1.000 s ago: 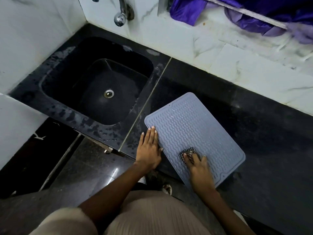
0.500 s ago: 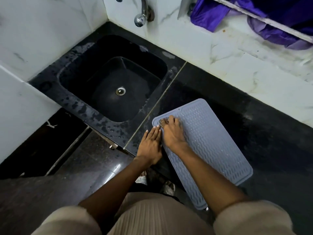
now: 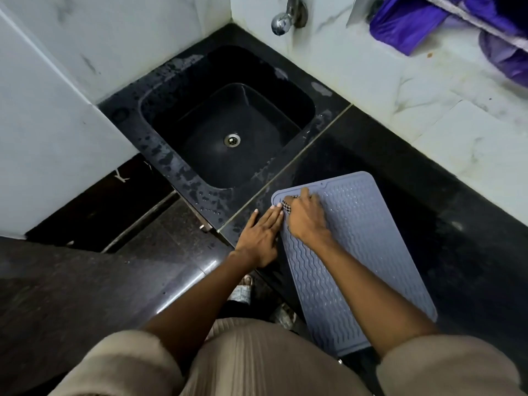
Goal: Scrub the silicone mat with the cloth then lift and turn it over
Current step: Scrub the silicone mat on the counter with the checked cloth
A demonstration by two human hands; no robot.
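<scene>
The grey ribbed silicone mat [image 3: 354, 252] is lying flat at the black countertop's [image 3: 457, 238] front edge. My left hand [image 3: 261, 238], fingers extended, is bracing its left edge. My right hand [image 3: 305, 217] is pressing the checkered cloth [image 3: 286, 206] near its far-left corner. Scrubbing is proceeding; lifting and turning are pending.

— Where is the left hand [image 3: 261, 238]?
— Flat, palm down, fingers straight and together, pointing away from the body, forearm bare below a beige sleeve.
— And the right hand [image 3: 307, 217]?
— Reaching forward beside it, knuckles up, fingers curled and pressing down on a small checked black-and-white cloth [image 3: 286, 206]. The two hands nearly touch at the fingertips.
</scene>
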